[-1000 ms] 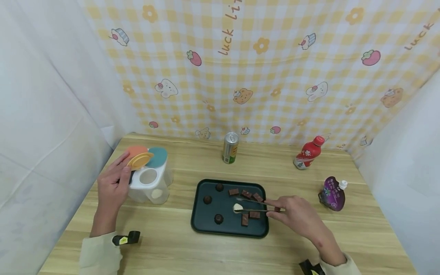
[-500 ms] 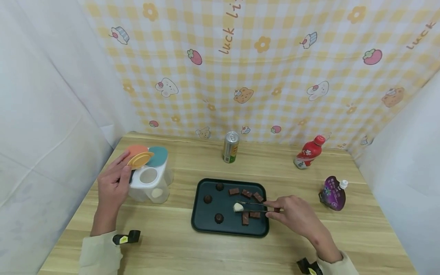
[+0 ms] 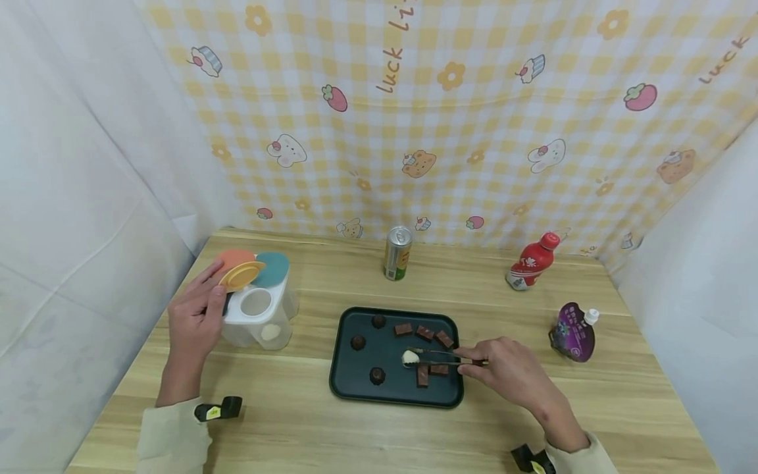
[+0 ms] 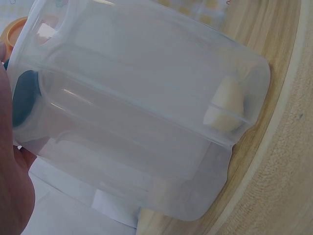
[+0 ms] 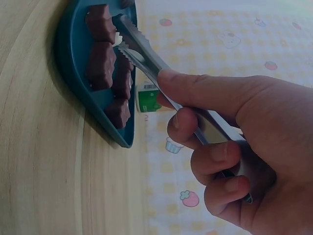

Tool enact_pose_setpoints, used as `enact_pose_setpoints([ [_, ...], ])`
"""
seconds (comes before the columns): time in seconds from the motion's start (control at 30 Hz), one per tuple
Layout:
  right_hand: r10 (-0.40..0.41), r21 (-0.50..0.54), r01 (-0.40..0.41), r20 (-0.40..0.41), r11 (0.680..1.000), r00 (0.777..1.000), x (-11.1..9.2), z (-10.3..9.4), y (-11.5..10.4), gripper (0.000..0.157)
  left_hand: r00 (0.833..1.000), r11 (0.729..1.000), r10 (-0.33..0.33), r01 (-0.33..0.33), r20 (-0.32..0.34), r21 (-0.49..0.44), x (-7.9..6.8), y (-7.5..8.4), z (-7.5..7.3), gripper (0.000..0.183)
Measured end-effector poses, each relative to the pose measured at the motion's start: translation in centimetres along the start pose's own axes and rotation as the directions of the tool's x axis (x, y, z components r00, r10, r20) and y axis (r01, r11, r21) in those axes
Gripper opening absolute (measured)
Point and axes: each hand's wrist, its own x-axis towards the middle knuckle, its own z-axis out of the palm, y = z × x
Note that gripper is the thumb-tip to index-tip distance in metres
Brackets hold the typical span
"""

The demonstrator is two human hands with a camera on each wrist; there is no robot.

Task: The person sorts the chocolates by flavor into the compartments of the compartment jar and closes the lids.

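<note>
My left hand [image 3: 195, 322] holds up the yellow lid [image 3: 241, 276] of a clear, white-topped storage container [image 3: 256, 329], leaving one round opening [image 3: 256, 303] uncovered. Through the container wall in the left wrist view, a pale cream-coloured piece [image 4: 226, 105] lies at the bottom. Metal tongs [image 5: 146, 58] are gripped in my right hand [image 3: 503, 368], which reaches over the dark tray [image 3: 355, 388] from the right. Their toothed tips are at a small white piece [image 3: 410, 357] on the tray, one tip overlapping its edge in the head view.
Several brown chocolate bars [image 3: 424, 334] and three round dark chocolates [image 3: 358, 342] lie on the tray. Behind it stands a can [image 3: 397, 254]; a red bottle [image 3: 533, 261] and a purple pouch [image 3: 573, 333] are at right. Orange [image 3: 235, 257] and teal lids [image 3: 272, 270] cover other compartments.
The tongs' two arms have come closer together around the white piece, which stays at about the same spot. My left hand and the yellow lid have not moved.
</note>
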Motion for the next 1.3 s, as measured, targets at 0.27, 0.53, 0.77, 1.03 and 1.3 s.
enact_pose_setpoints([
  [0.27,-0.050,-0.040,0.049,-0.014,0.998,0.999,-0.1,-0.1,0.0,0.029,1.000,1.000,-0.015,0.015,0.002,0.001,0.1,0.4,0.0,0.024],
  [0.53,-0.090,-0.065,0.085,-0.093,0.994,0.992,-0.1,0.0,-0.1,0.027,1.000,1.000,-0.003,0.003,-0.003,-0.005,0.0,0.3,0.0,0.023],
  [0.77,-0.136,-0.064,0.126,-0.193,0.990,0.972,0.6,0.1,-0.7,0.019,1.000,1.000,0.000,0.000,-0.010,-0.007,0.1,0.3,0.0,0.022],
  [1.03,-0.173,-0.043,0.167,-0.257,0.985,0.951,2.1,0.8,-2.4,0.029,1.000,1.000,0.008,-0.009,-0.021,-0.003,0.0,0.0,0.0,0.022],
  [1.3,-0.213,-0.019,0.218,-0.304,0.976,0.929,4.1,1.9,-4.8,0.031,1.000,1.000,0.014,-0.014,-0.016,-0.004,-0.1,-0.1,0.1,0.023],
])
